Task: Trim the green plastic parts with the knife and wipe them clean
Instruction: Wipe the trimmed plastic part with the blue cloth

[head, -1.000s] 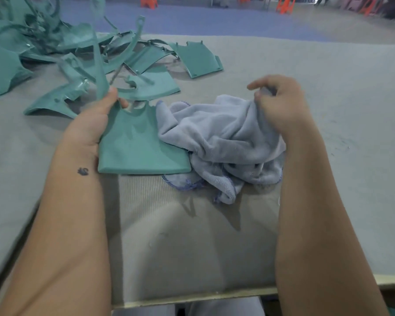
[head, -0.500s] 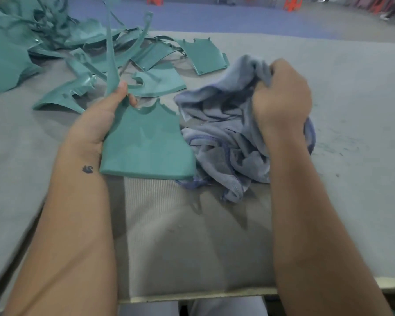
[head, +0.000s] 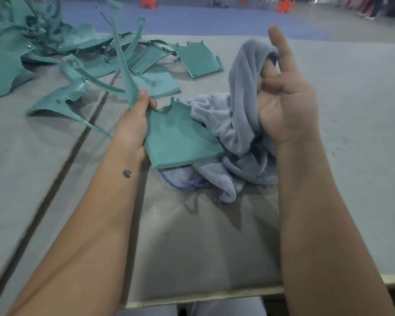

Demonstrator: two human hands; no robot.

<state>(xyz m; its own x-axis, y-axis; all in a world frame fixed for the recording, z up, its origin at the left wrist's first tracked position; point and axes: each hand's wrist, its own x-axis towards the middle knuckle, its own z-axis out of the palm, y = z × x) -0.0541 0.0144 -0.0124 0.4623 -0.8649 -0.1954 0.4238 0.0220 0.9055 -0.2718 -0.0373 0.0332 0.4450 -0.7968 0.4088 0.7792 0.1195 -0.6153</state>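
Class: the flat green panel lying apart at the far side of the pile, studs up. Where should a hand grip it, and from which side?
Grip the green panel by its near right corner, coming from the right. That edge faces bare table, while its left side meets the pile of green parts.

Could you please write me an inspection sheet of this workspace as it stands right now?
Surface: grey padded table with a dark seam on the left.
Job's things: green panel held over the table; grey cloth partly lifted, its lower part lying on the table by the panel; no knife seen.
Clutter: pile of green parts at far left; one flat green piece apart from it.
Grippers: left hand grips the panel's edge; right hand raised, palm up, cloth draped over its fingers.
Cables: nothing seen.
Surroundings: blue floor; orange stools beyond.
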